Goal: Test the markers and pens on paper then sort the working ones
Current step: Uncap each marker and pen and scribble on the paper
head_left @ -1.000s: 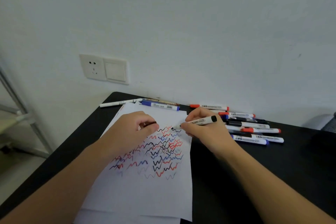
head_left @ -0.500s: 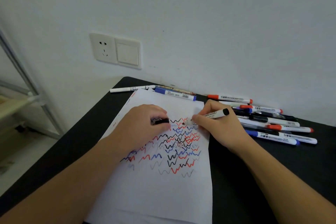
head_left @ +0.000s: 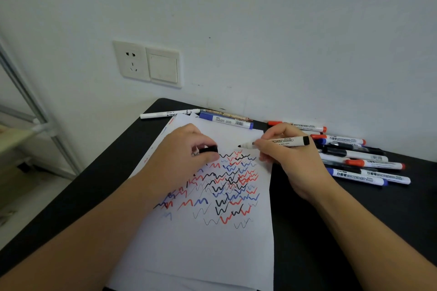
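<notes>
A white sheet of paper [head_left: 203,250] lies on the black table [head_left: 331,231], covered in its upper half with red, blue and black squiggles. My right hand [head_left: 290,160] holds an uncapped black whiteboard marker [head_left: 283,142], nearly level, its tip pointing left just above the paper's top right. My left hand [head_left: 182,160] rests on the paper and pinches the black cap [head_left: 209,149] between thumb and fingers. The cap and the marker tip are apart.
Several capped markers, red, blue and black [head_left: 361,160], lie in a pile at the right against the wall. A blue marker [head_left: 227,120], a white acrylic pen [head_left: 165,114] and a patterned pen lie beyond the paper. A wall socket [head_left: 147,64] sits above. The table edge falls off at left.
My right hand has lifted the marker tip off the paper and levelled the marker. The left hand's cap now shows more clearly. The camera view has shifted closer.
</notes>
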